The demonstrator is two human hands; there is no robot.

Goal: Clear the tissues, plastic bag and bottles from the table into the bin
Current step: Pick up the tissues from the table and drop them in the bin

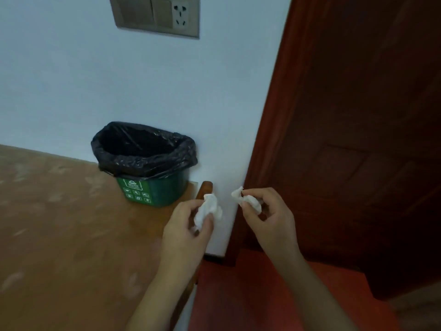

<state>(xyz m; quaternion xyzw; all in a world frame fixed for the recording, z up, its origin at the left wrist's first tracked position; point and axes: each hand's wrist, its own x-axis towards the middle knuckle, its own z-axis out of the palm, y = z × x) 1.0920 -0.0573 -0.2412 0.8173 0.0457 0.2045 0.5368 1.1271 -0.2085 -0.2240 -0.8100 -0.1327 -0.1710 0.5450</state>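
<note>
A mottled brown table [59,223] meets a pale wall [71,80] with a switch panel [155,15]; a dark red door [358,115] stands to the right. At the table's far right corner sits a green bin [152,192] lined with a black bag [143,161], its inside too dark to read. By the table's right edge, held apart, the left hand [183,230] pinches a crumpled tissue [208,209] and the right hand [269,213] grips a second tissue [250,201].

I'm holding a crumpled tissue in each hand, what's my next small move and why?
Probably carry the left hand with its crumpled white tissue over the black-lined green plastic bin and let go: that hand is nearer, the bin's mouth stands open, and the right hand grips a second white tissue wad.
</note>
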